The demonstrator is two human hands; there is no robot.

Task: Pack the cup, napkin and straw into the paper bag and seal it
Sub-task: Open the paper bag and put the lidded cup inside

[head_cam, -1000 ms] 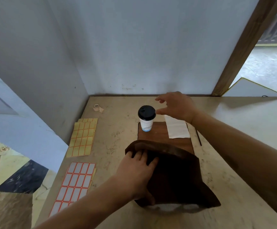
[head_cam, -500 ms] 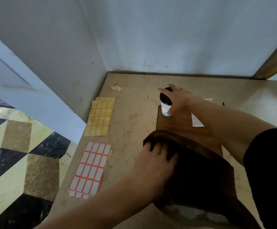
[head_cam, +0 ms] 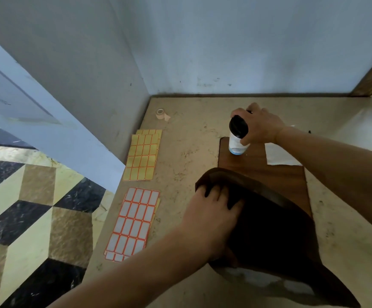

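Counter (head_cam: pixel 187 152) in a corner: right hand (head_cam: pixel 261 126) grips the tilted cup (head_cam: pixel 237 138); left hand (head_cam: pixel 211 215) holds the bag (head_cam: pixel 276 227) mouth open. Cup could spill if tilted further.

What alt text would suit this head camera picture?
A person's right hand grasps a tilted white cup with a black lid on a wooden board, while the left hand holds open a brown paper bag.

Nothing you can read here. The cup (head_cam: pixel 236 145) under your right hand (head_cam: pixel 261 127) carries faint bluish print, too blurred to make out. The yellow labels (head_cam: pixel 142 154) and the white labels (head_cam: pixel 134 221) are blank.
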